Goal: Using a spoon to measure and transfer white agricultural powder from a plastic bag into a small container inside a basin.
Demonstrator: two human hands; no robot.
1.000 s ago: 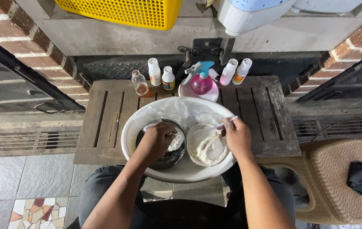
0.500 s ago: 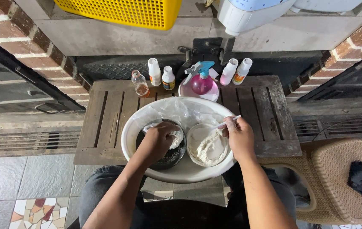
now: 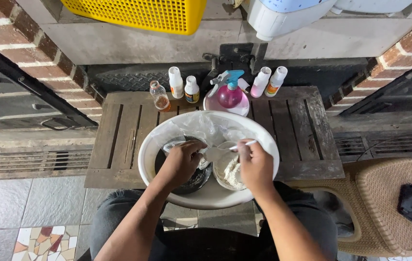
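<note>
- Right hand (image 3: 255, 165) has its grip closed on a white spoon (image 3: 227, 150), bowl end pointing left over a clear container of white powder (image 3: 230, 170).
- Left hand (image 3: 183, 162) curls its grip round the rim of a dark bowl (image 3: 194, 180), just left of the container.
- Both sit inside a wide white basin (image 3: 206, 198) on the slatted wooden surface (image 3: 119, 140).
- Far edge: a small brown-filled bottle (image 3: 159, 96), two white bottles with yellow labels (image 3: 183, 86), a pink spray bottle (image 3: 229, 93), two more white bottles (image 3: 269, 81).
</note>
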